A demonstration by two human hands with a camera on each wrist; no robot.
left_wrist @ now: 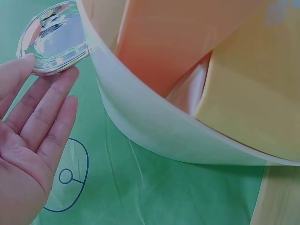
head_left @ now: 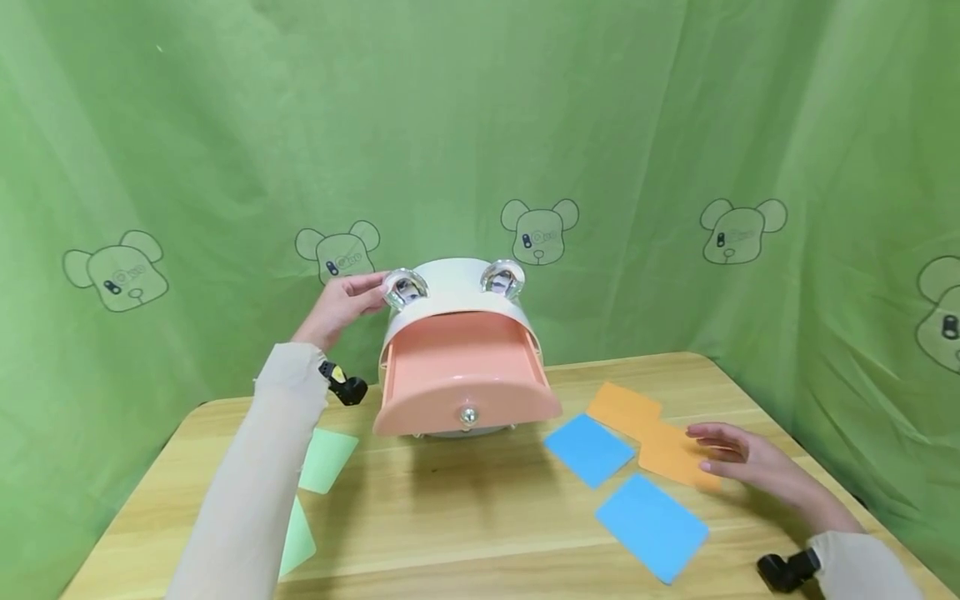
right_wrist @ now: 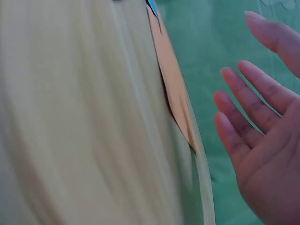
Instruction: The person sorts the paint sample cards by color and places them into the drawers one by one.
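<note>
A white, rounded storage box (head_left: pixel 452 279) with two shiny silver eye-like knobs stands at the back of the table. Its pink drawer (head_left: pixel 468 398) is pulled out toward me and has a small round knob (head_left: pixel 468 415). My left hand (head_left: pixel 341 307) holds the left silver knob (head_left: pixel 405 288) at its edge. The left wrist view shows the thumb on one side of this knob (left_wrist: pixel 58 40) and the fingers on the other. With its fingers spread and slightly bent, my right hand (head_left: pixel 757 468) hovers over an orange card (head_left: pixel 671 454) and holds nothing.
Two blue cards (head_left: pixel 588 450) and another orange card (head_left: pixel 622 408) lie right of the box. Pale green cards (head_left: pixel 327 461) lie at the left, partly hidden by my sleeve. A green curtain (head_left: pixel 465 125) with bear drawings surrounds the wooden table (head_left: pixel 450 533).
</note>
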